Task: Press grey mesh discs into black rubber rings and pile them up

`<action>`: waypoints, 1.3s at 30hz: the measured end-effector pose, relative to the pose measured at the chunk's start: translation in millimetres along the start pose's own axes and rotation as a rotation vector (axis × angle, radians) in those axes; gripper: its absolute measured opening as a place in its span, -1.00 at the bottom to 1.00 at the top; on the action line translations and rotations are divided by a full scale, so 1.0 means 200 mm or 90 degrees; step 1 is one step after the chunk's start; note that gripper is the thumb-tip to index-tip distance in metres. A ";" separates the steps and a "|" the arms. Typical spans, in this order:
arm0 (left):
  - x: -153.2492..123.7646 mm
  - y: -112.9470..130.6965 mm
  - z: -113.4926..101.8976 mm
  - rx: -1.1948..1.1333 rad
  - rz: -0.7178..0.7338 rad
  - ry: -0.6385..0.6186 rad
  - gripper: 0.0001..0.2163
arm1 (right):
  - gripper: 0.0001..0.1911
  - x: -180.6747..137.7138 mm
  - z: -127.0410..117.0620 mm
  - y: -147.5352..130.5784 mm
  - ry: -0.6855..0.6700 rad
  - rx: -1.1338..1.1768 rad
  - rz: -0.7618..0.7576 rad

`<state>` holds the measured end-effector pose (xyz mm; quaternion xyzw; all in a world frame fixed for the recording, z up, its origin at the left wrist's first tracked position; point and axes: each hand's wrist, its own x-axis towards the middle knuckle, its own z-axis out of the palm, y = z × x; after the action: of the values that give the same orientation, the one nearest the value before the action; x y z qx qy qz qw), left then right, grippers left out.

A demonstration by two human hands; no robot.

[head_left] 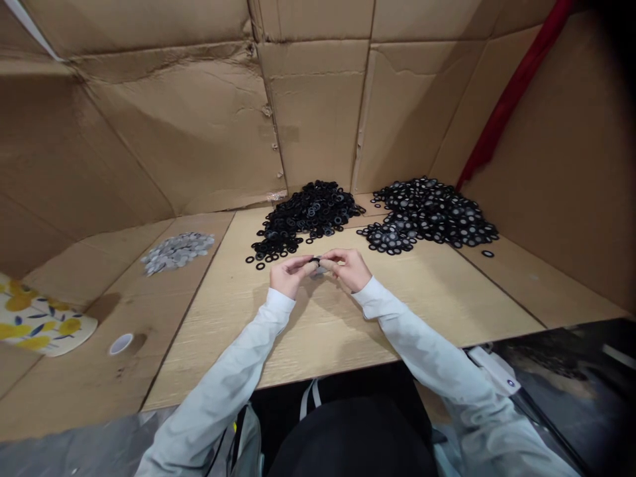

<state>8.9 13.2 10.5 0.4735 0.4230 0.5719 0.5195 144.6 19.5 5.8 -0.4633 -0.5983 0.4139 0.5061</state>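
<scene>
My left hand (291, 273) and my right hand (349, 267) meet over the middle of the wooden board (322, 324), fingers pinched together. Between the fingertips sits a small black ring (317, 260) with a bit of grey disc (318, 271) under it; which hand grips which piece I cannot tell. Just beyond the hands lies a pile of plain black rings (308, 218). To its right lies a second pile of black rings with grey centres (432, 215). A heap of small grey discs (176, 252) lies at the left.
Cardboard walls (199, 119) enclose the bench on the back and both sides. A roll of tape (120, 343) and a flower-patterned object (37, 321) lie at the left. A red strip (511, 93) runs down the right wall. A white device (494, 371) lies near my right elbow.
</scene>
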 end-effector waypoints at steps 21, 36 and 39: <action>0.00 -0.01 0.00 -0.212 -0.253 -0.044 -0.86 | -0.77 0.00 0.02 0.02 -0.007 0.017 -0.028; -0.01 -0.01 -0.01 -0.261 -0.395 -0.174 -0.84 | -0.86 -0.04 0.01 0.00 0.047 -0.393 -0.320; 0.00 -0.04 -0.01 -0.204 -0.359 -0.145 -0.83 | -0.83 -0.05 0.00 -0.01 0.047 -0.485 -0.384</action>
<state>9.4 13.9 2.6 0.3111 0.3813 0.4088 0.7686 144.5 10.0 4.6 -0.4358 -0.7966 -0.0167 0.4186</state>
